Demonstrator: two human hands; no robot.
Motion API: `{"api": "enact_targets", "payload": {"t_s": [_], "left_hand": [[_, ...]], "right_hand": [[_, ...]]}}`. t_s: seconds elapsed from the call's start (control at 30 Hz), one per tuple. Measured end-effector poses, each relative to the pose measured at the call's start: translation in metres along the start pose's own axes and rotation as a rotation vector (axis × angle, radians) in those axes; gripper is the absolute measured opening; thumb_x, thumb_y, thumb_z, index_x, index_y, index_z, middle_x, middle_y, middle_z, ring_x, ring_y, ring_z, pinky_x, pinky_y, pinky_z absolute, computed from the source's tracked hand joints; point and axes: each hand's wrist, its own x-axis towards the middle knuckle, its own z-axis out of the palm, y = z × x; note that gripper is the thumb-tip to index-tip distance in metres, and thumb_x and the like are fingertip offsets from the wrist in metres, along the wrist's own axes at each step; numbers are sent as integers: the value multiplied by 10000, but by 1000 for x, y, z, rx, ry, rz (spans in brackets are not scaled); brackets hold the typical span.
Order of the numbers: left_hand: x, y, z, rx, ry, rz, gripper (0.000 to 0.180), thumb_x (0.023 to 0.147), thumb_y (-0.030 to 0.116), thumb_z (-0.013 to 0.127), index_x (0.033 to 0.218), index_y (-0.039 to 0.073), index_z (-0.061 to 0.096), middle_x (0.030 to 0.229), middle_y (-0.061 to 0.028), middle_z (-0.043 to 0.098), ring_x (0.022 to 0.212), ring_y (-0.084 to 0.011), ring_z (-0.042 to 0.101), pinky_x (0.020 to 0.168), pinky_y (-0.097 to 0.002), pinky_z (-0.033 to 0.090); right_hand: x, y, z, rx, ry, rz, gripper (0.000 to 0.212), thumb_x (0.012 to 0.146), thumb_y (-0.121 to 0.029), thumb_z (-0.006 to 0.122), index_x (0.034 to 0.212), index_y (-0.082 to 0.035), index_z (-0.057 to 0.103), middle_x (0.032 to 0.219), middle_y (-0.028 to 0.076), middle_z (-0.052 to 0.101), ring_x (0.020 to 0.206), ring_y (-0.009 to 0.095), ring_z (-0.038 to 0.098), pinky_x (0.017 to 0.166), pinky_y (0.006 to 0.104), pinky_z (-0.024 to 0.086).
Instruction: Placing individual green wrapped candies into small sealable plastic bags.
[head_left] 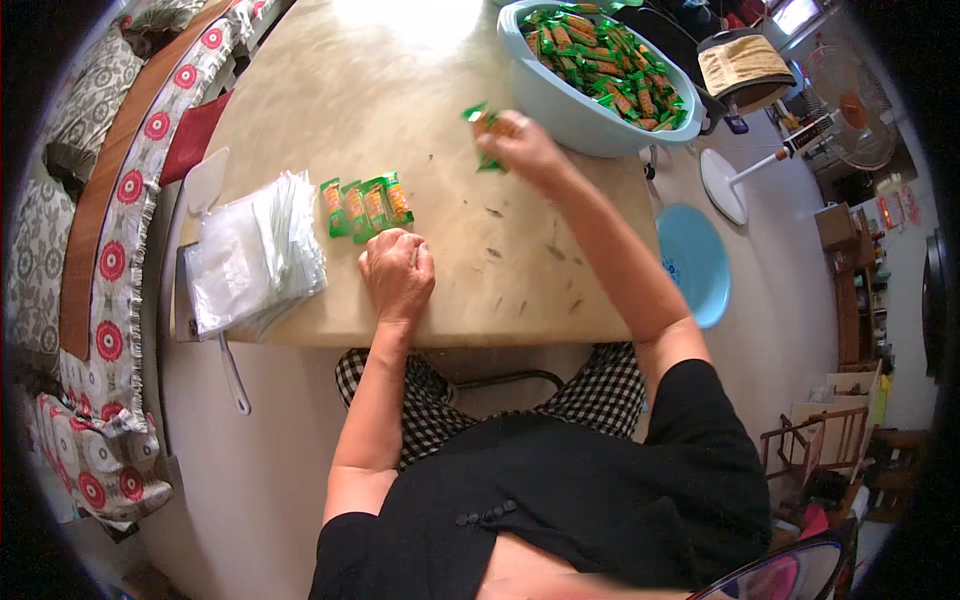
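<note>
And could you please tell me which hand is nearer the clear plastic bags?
Left: the left hand rests right of the bags; the right hand is farther off, beside the packet-filled basin.

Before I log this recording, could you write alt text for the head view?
The right hand holds at least one green-wrapped packet over a tan table, while the left hand rests as a fist near four similar packets. Clear plastic bags lie stacked at left; a pale blue basin heaped with packets sits at far right.
</note>
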Motion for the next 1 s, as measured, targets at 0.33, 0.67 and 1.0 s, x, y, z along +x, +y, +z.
{"api": "enact_targets", "payload": {"t_s": [0.33,0.67,1.0], "left_hand": [[-1,-5,-3,41,-27,5,66,786,160,609,802,109,646,894,-29,601,930,-234,544,839,-393,390],[0,2,3,24,-13,25,105,797,186,585,815,104,648,948,-57,611,965,-250,549,853,-405,394],[-3,-3,1,7,-44,18,53,766,157,616,792,116,638,939,-31,593,973,-229,528,870,-402,380]], "right_hand": [[-8,42,96,-464,33,195,552,764,-294,690,1191,-6,493,1012,219,607,978,348,587,873,393,459],[-21,64,93,-657,-46,-7,641,860,-166,492,1376,106,227,1450,305,192,1372,402,172,1131,383,192],[-4,-25,-6,-698,453,-740,467,720,-68,659,1161,-25,511,1213,195,518,1160,352,476,997,418,372]]}}
